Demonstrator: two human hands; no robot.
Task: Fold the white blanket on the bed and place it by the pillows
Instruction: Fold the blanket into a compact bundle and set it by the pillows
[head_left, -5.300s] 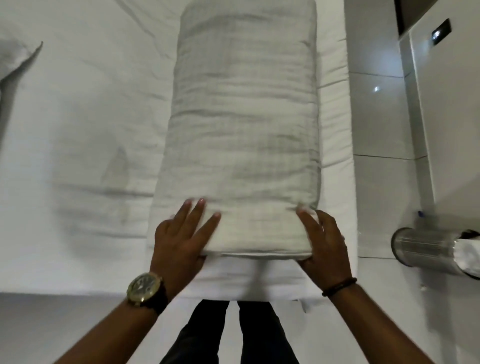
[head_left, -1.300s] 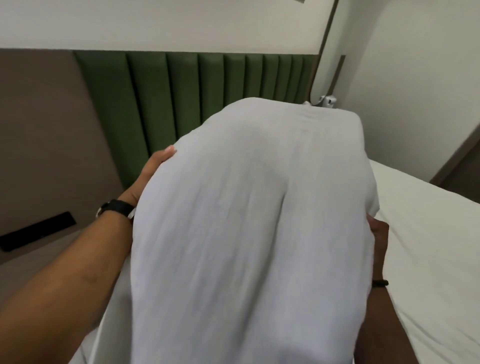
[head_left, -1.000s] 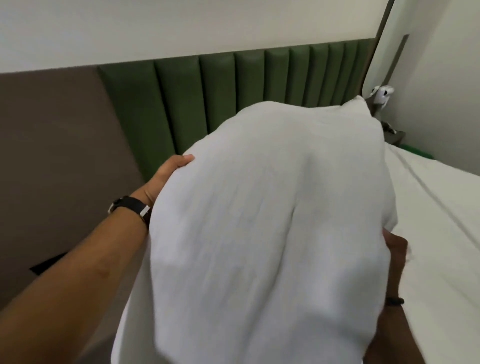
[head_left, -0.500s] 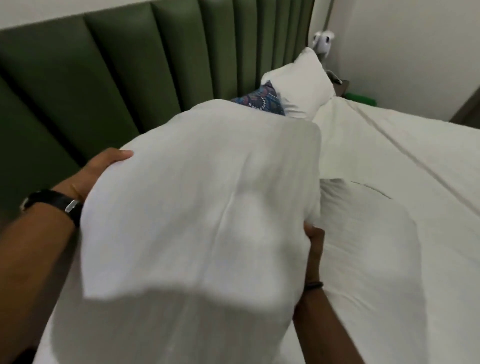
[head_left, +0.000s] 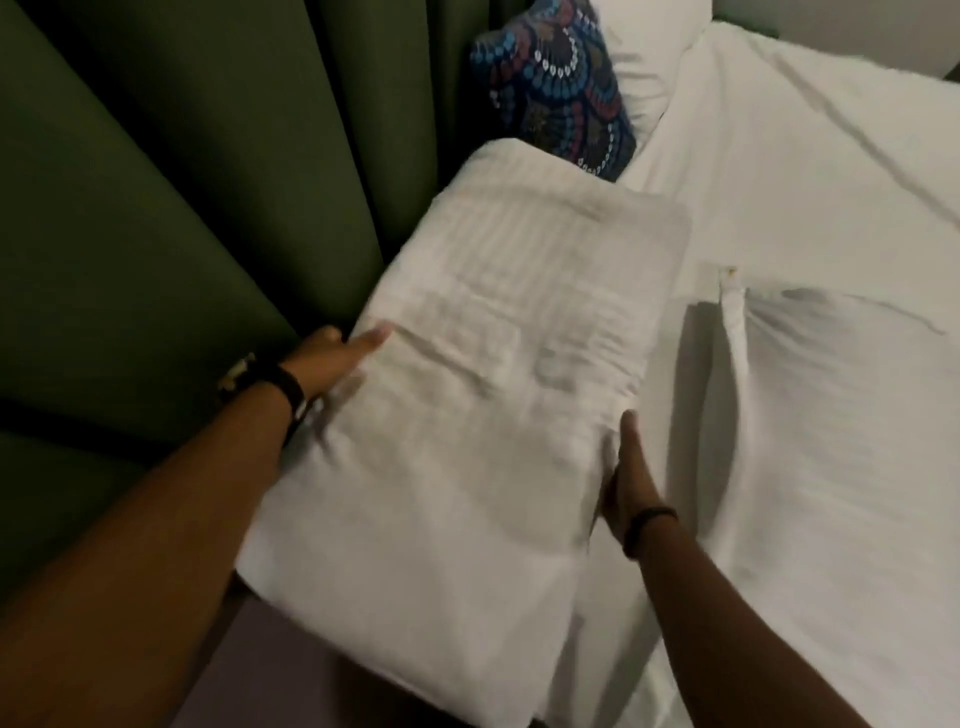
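Observation:
The folded white blanket (head_left: 483, 379) lies as a thick rectangular bundle at the head of the bed, against the green padded headboard. Its near end hangs over the bed's edge. My left hand (head_left: 337, 358) presses on its left side, a watch on the wrist. My right hand (head_left: 626, 473) holds its right edge, fingers against the fabric. Just beyond the blanket stand a blue patterned pillow (head_left: 556, 88) and a white pillow (head_left: 644, 57).
The green headboard (head_left: 171, 208) fills the left side. The white bed sheet (head_left: 805, 234) spreads to the right, with a creased flap and a small tag (head_left: 730, 280) near the blanket. A strip of brown floor (head_left: 270, 670) shows below the blanket.
The blanket, carried in the air in both hands a moment ago, has come down onto the bed by the headboard. Both hands stay on its sides. The view tilted downward.

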